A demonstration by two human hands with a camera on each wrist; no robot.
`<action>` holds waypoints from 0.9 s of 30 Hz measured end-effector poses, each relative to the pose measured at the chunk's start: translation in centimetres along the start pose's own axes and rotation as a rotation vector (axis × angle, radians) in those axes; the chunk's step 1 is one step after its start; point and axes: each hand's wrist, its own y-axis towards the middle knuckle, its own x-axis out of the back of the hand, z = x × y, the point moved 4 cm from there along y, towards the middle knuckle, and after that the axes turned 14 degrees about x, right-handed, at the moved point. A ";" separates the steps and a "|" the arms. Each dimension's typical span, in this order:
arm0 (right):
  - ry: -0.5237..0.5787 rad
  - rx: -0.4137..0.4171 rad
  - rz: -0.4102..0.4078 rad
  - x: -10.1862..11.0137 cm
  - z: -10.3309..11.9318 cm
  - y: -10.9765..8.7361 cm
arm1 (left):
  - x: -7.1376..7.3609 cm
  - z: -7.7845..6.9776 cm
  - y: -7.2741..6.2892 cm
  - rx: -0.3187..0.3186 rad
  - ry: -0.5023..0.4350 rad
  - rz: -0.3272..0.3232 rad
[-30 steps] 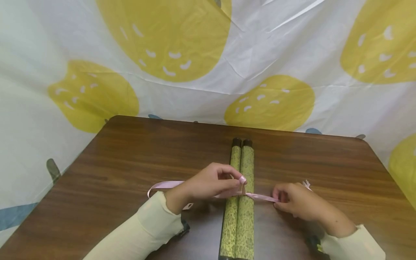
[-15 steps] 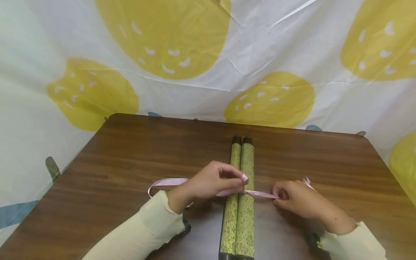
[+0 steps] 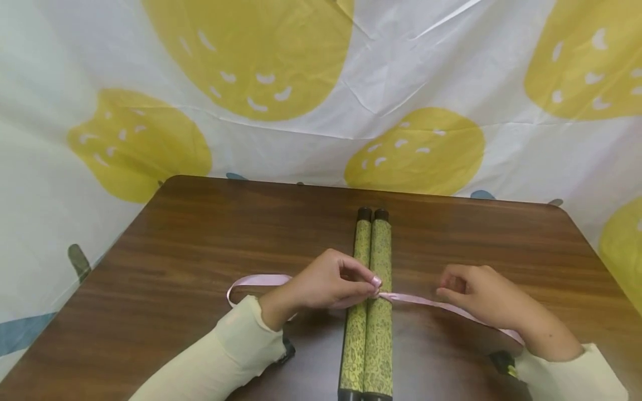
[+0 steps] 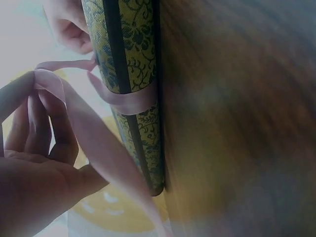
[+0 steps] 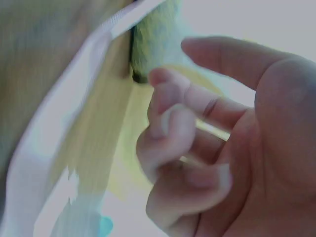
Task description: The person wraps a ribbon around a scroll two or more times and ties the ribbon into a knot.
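A scroll [image 3: 378, 345] in green-gold brocade, its two rolls side by side with dark end caps, lies lengthwise on the table. Round its middle passes a pink ribbon [image 4: 133, 101]. Over the rolls my left hand [image 3: 321, 287] pinches a bent part of the ribbon between thumb and fingers; the ribbon's left part loops out behind that wrist. To the right of the scroll is my right hand [image 3: 489, 298], fingers loosely curled and nothing between thumb and fingertips in the right wrist view. The ribbon's right length [image 5: 64, 98] runs past below this hand, apart from its fingers.
The brown wood-grain table [image 3: 241, 228] has rounded far corners. Behind it and at the left hangs a white cloth [image 3: 286, 150] printed with large yellow lemons. Dark wrist straps show under both pale sleeves [image 3: 215, 348].
My right hand has let go of the ribbon's right length and moved right; that length now sags. My left hand keeps its pinch over the scroll, its fingertips slightly lower.
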 end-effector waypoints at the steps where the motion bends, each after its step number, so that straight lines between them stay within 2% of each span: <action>1: -0.015 -0.033 -0.003 0.4 -0.4 -0.4 | 0.0 0.0 0.0 -0.009 0.018 -0.010; 5: -0.103 -0.152 0.044 1.3 -2.3 -2.3 | 0.2 -0.3 -0.1 -0.045 0.108 -0.070; 9: -0.199 -0.263 0.114 2.0 -4.5 -3.8 | 0.5 -0.5 -0.2 -0.026 0.123 -0.094; 12: -0.222 -0.314 0.163 2.0 -5.4 -4.5 | 0.6 -0.5 -0.3 -0.018 0.131 -0.091; 15: -0.196 -0.283 0.173 1.5 -5.8 -4.6 | 0.6 -0.5 -0.3 -0.016 0.134 -0.091; 20: -0.179 -0.149 0.112 0.4 -5.2 -3.9 | 0.7 -0.6 -0.3 -0.012 0.116 -0.092; 27: -0.225 -0.075 0.004 0.4 -3.1 -1.3 | 0.6 -0.5 -0.3 -0.016 0.112 -0.082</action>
